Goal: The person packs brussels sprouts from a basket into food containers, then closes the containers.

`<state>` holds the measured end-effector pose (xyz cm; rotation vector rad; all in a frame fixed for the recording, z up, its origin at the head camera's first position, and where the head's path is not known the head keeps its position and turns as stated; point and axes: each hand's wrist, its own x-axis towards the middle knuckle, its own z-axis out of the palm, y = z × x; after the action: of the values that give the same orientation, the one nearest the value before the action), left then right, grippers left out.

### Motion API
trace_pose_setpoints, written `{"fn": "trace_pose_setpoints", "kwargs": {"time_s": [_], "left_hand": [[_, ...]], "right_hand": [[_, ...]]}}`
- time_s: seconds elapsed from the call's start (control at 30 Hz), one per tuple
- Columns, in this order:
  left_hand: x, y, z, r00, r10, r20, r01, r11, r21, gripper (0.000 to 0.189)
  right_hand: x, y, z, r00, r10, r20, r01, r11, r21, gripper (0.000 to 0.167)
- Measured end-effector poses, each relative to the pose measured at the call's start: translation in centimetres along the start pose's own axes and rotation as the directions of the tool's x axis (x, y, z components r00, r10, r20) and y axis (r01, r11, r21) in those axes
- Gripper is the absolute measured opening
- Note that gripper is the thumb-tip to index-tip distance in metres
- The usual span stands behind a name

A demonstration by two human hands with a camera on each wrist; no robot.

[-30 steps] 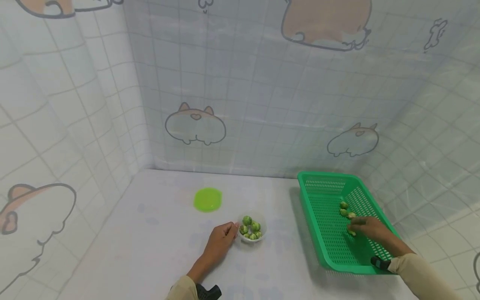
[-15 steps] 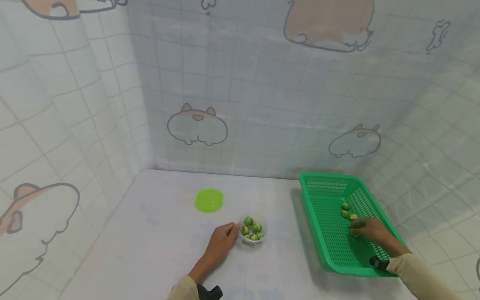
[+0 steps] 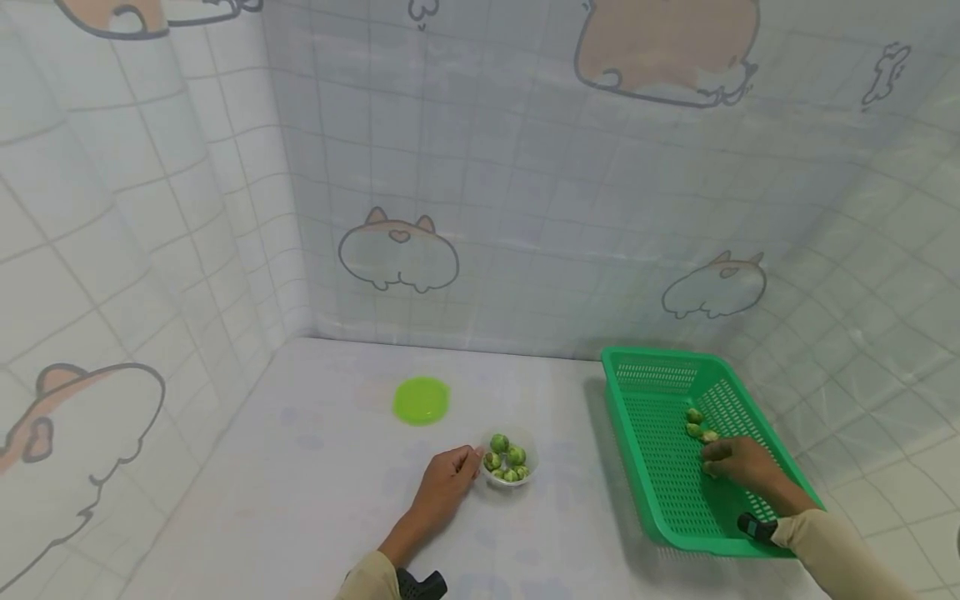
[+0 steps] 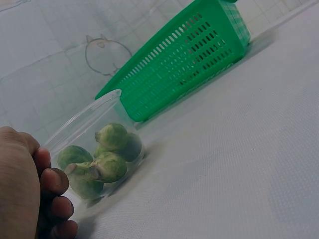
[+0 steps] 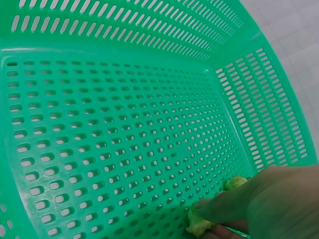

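Observation:
A clear plastic bowl (image 3: 504,482) with several Brussels sprouts (image 3: 516,455) in it stands on the white table. My left hand (image 3: 446,482) grips its left rim with curled fingers, which the left wrist view shows close up. Inside the green basket (image 3: 637,467), my right hand (image 3: 742,463) pinches a Brussels sprout (image 5: 198,223) between thumb and fingers, low over the perforated floor. The hand partly hides this sprout. Several more Brussels sprouts (image 3: 694,416) lie just beyond that hand, along the basket's right side.
A bright green round lid (image 3: 421,401) lies flat on the table, behind and left of the bowl. Curtains (image 3: 480,275) printed with a grid and cartoon animals hang behind the table and at both sides. The basket's raised walls surround the right hand.
The right hand has closed over a sprout in the basket. The left hand stays at the bowl. The whole head view has shifted slightly.

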<state>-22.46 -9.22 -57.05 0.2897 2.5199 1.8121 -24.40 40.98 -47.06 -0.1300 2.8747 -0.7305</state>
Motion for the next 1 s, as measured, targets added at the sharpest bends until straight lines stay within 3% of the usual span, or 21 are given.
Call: {"fn": "trace_pose_setpoints", "kwargs": {"time_s": [0.23,0.43,0.7,1.0], "left_hand": [[0.0,0.0,0.0,1.0,0.008,0.0,-0.008,1.0,-0.002,0.047],[0.1,0.1,0.0,1.0,0.012,-0.003,-0.012,1.0,0.006,0.049],[-0.1,0.3,0.0,1.0,-0.003,-0.006,0.003,1.0,0.008,0.053],[0.0,0.1,0.1,1.0,0.008,-0.008,-0.007,1.0,0.01,0.053]], "right_hand": [[-0.1,-0.5,-0.2,1.0,0.0,-0.014,0.0,1.0,0.005,0.029],[0.0,-0.7,-0.2,0.996,-0.072,-0.051,0.074,0.997,0.02,0.03],[-0.3,-2.2,-0.4,0.992,-0.122,-0.037,0.125,0.989,0.084,0.036],[-0.4,-3.8,-1.0,0.992,-0.114,-0.046,0.119,0.984,0.135,0.042]]}}
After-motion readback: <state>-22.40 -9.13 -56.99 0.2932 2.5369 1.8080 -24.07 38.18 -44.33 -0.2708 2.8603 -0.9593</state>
